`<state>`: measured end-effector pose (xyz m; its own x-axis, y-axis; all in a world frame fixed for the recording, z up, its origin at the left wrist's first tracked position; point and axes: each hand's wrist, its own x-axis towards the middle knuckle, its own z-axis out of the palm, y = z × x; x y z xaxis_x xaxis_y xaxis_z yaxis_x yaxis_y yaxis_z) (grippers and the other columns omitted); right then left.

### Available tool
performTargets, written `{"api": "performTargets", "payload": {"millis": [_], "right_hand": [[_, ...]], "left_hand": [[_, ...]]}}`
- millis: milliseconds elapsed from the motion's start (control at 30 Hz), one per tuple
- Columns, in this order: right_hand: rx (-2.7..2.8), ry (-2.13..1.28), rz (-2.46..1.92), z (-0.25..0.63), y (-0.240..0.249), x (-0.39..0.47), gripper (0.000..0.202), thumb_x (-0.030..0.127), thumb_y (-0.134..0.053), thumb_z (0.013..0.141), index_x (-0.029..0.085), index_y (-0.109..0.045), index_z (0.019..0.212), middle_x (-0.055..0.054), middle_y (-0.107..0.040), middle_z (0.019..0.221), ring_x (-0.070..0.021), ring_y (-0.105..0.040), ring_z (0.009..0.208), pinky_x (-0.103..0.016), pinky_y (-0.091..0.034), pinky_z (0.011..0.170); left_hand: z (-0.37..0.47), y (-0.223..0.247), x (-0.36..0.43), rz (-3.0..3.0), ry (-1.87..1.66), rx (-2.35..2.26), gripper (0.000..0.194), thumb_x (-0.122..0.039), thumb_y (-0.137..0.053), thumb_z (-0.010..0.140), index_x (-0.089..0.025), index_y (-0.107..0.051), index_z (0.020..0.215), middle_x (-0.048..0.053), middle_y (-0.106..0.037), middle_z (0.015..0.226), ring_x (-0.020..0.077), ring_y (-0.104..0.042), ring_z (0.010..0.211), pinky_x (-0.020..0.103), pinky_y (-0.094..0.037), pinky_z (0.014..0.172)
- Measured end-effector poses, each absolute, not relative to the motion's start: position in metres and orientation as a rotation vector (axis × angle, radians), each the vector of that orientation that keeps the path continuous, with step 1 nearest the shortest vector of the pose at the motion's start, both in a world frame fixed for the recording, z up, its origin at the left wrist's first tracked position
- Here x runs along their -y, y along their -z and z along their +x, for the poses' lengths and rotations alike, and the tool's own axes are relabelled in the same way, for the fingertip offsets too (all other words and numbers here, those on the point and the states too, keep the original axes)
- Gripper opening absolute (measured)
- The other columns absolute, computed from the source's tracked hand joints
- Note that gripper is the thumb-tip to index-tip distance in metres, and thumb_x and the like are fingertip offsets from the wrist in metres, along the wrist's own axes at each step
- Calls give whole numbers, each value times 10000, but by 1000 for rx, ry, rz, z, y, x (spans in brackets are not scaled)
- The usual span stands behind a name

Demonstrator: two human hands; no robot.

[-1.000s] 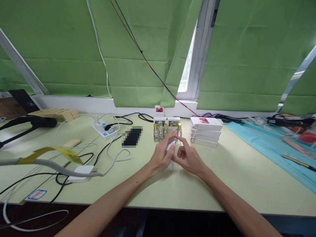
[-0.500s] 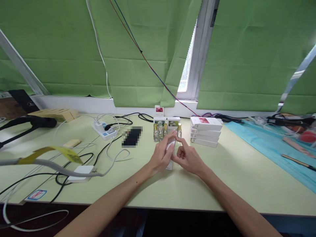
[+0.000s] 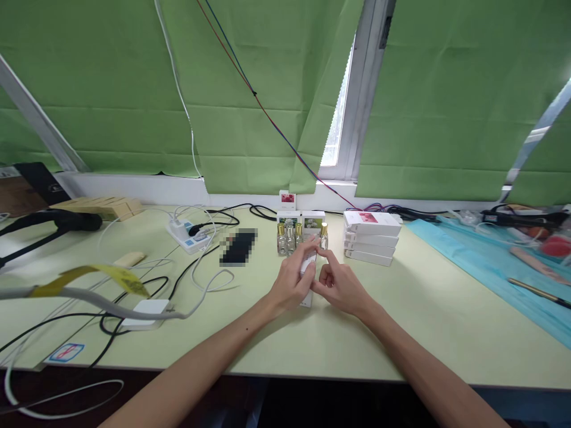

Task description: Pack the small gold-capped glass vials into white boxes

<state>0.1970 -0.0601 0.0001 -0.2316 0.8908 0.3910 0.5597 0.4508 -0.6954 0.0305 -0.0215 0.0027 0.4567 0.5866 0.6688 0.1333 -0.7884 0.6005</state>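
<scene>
Both of my hands meet over a small white box that stands on the table in front of me. My left hand is closed round its left side and top. At its right side my right hand has thumb and forefinger bent against the box, the other fingers curled in. Much of the box is hidden by the fingers. Just behind my hands stand several small glass bottles with gold caps. White boxes with flower pictures, among them a green-pictured one, stand behind the bottles.
To the right is a stack of white boxes. A blue sheet covers the far right. Left of my hands lie a dark pixelated object, a power strip, a white device and tangled cables. Green curtains hang behind.
My left thumb has slid slightly on the box, and my right thumb has shifted a little. The box, bottles and stack stay where they were.
</scene>
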Motion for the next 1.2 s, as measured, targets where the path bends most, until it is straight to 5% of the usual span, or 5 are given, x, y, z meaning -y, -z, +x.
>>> {"api": "performTargets", "payload": {"millis": [833, 1100, 1200], "right_hand": [[1904, -513, -1170, 198, 1, 60, 489, 415, -646, 866, 219, -499, 1290, 81, -541, 616, -126, -505, 540, -246, -403, 558], [1955, -252, -1109, 197, 2, 61, 399, 422, -608, 912, 221, -574, 1255, -18, -661, 868, -115, -486, 579, -268, -464, 618], [2004, -164, -1117, 195, -3, 63, 404, 421, -577, 938, 235, -571, 1296, -25, -649, 862, -137, -526, 625, -277, -456, 650]], "left_hand": [[32, -6, 25, 2151, -1293, -565, 366, -187, -408, 956, -242, -529, 1296, 75, -543, 1484, 281, -375, 1474, 542, -337, 1200], [31, -7, 28, 2019, -1259, -515, 358, -273, -404, 994, -268, -507, 1336, 63, -461, 1555, 278, -357, 1482, 551, -298, 1218], [32, -7, 27, 1880, -1243, -516, 342, -380, -406, 1013, -290, -483, 1334, 55, -383, 1605, 283, -403, 1453, 505, -405, 1156]]}}
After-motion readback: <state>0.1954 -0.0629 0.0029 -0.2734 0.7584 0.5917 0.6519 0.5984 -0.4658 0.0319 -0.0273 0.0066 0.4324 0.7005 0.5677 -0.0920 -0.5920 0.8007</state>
